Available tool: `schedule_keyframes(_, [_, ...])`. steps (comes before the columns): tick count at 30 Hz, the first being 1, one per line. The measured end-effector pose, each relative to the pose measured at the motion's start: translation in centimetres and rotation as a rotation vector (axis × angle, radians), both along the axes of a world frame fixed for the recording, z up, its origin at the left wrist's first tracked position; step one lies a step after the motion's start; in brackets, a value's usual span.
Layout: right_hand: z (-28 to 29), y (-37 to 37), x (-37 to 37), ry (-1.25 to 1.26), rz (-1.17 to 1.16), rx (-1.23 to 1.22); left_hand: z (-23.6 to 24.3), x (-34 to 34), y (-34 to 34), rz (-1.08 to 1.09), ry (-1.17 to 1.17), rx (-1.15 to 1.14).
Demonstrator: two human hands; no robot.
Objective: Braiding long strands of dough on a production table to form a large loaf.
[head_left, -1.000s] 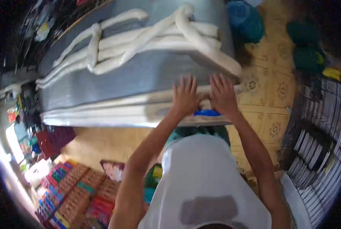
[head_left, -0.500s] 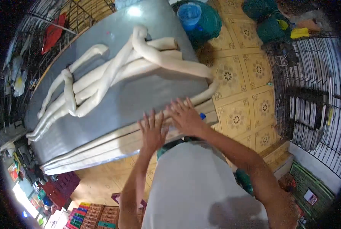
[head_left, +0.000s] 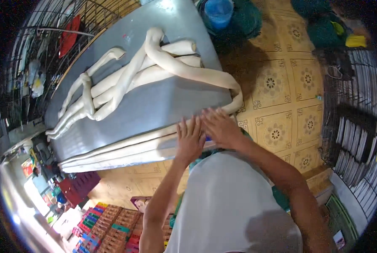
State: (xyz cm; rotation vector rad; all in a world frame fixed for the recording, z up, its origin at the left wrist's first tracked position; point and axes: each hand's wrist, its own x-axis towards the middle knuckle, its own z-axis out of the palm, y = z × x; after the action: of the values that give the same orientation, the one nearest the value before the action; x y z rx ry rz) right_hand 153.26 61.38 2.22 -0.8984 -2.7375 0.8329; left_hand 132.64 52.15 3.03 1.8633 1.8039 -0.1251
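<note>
Both of my hands lie flat with fingers stretched out, side by side on a long pale dough rope point(head_left: 154, 135) along the near edge of the grey table point(head_left: 150, 99). My left hand point(head_left: 191, 137) presses on it beside my right hand point(head_left: 223, 127), which is nearer the table's right end. Flattened dough strips point(head_left: 112, 158) run alongside, closer to me. From the right edge the rope bends back into a thick dough length point(head_left: 192, 72), which lies across a pile of more dough rolls point(head_left: 148, 78). A small blue thing shows between my hands, partly covered.
A blue bucket point(head_left: 219, 12) stands past the table's far right corner, beside a dark green tub. Wire racks point(head_left: 357, 139) line the right side. Stacked coloured crates point(head_left: 108, 225) stand at the lower left, on the patterned tile floor point(head_left: 271, 86). A red object hangs at the far left.
My hands have slid right along the near dough rope, and the blue thing now shows between them instead of beyond my right hand. The whole view has shifted a little.
</note>
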Motion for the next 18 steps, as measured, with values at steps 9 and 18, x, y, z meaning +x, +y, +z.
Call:
schedule_keyframes(9, [1.1,1.3,2.2,-0.143,-0.042,-0.001,0.8,2.0,0.1,-0.018,0.181,-0.002])
schedule_keyframes(18, [0.3,0.2,5.8,-0.114,-0.239,0.072,-0.4,-1.2,-1.8,-0.016,-0.008,0.169])
